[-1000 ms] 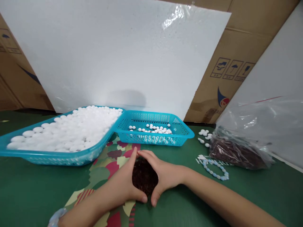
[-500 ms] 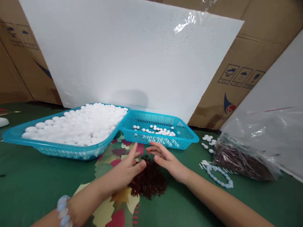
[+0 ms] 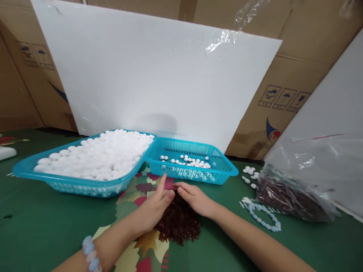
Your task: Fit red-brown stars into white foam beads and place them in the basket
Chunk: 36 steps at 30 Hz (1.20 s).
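A small heap of dark reddish-brown bits (image 3: pixel 180 224) lies on the green patterned table cover; the bits are too fine to name. My left hand (image 3: pixel 154 209) is at the heap's left edge, its index finger pointing up and away, the thumb apart. At the far right edge of the same heap, my right hand (image 3: pixel 197 199) curves over with fingers stretched toward the left hand. Both hands are open, and no object shows gripped in either. Part of the heap's far side is hidden behind the fingers. A bead bracelet (image 3: pixel 91 254) circles my left wrist.
A blue tray (image 3: pixel 93 185) full of white balls stands at left. Beside it, a blue basket (image 3: pixel 227 170) holds several white balls. At right are loose white balls (image 3: pixel 250 170), a bead bracelet (image 3: pixel 265 223) and a clear bag (image 3: pixel 295 198) of dark bits. Cardboard and a white board (image 3: pixel 159 75) stand behind.
My hands have come closer together around the far side of the heap, the right hand moving left. The whole view has shifted slightly, with the trays now lower in the picture.
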{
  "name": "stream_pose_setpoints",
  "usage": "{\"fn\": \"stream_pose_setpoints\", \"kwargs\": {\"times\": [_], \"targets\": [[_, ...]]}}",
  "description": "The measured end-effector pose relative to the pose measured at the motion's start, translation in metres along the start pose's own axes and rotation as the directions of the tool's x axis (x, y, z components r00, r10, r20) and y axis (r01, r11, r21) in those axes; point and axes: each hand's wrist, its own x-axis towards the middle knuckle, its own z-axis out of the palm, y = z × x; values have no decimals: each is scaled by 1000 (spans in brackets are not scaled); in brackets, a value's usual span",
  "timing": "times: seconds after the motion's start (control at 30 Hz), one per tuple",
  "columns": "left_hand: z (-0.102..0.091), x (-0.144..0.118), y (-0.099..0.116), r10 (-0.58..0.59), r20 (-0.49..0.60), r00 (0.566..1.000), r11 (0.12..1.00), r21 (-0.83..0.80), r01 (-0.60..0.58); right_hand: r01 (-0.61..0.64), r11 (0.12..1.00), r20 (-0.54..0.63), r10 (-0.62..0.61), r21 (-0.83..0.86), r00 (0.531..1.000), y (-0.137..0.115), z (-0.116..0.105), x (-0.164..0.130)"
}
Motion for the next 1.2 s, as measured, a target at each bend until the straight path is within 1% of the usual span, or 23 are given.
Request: {"fn": "stream_pose_setpoints", "kwargs": {"times": [0.17, 0.27, 0.33, 0.4, 0.5, 0.57, 0.67, 0.8, 0.87, 1.0, 1.07, 1.2], "targets": [[-7, -9, 0, -8, 150, 989, 1000, 18, 5, 9, 1000, 34, -9, -1, 999, -1, 0, -12], [-11, -12, 0, -17, 218, 976, 997, 81, 0, 19, 999, 78, -21, 29, 997, -2, 0, -21], [-14, -13, -1, -31, 237, 971, 992, 124, 1, 39, 998, 117, -46, 59, 992, -3, -1, -26], [-16, -14, -2, -40, 231, 972, 990, 144, 7, 71, 993, 162, -86, 93, 983, -5, -3, -29], [-17, -14, -6, -13, 234, 972, 989, 148, -23, 132, 982, 214, -158, 132, 964, -9, -4, -31], [-16, -14, -7, 31, 256, 966, 986, 150, -71, 162, 981, 218, -183, 111, 959, -10, -3, -31], [-11, -13, -5, 66, 282, 957, 968, 214, -129, 184, 983, 190, -180, -4, 965, -12, 1, -32], [-2, -14, 0, 38, 249, 968, 938, 324, -121, 169, 965, 201, -129, -198, 971, -17, 8, -33], [1, -14, 0, 30, 241, 970, 926, 358, -117, 140, 956, 200, -89, -258, 976, -20, 11, -34], [6, -14, -5, 16, 243, 970, 887, 445, -126, 105, 947, 165, -56, -304, 985, -24, 15, -34], [9, -13, -7, 26, 213, 977, 871, 475, -127, 82, 943, 149, -35, -323, 988, -24, 17, -34], [13, -12, -6, 17, 146, 989, 868, 489, -87, 49, 940, 113, -11, -338, 993, -25, 20, -32]]}}
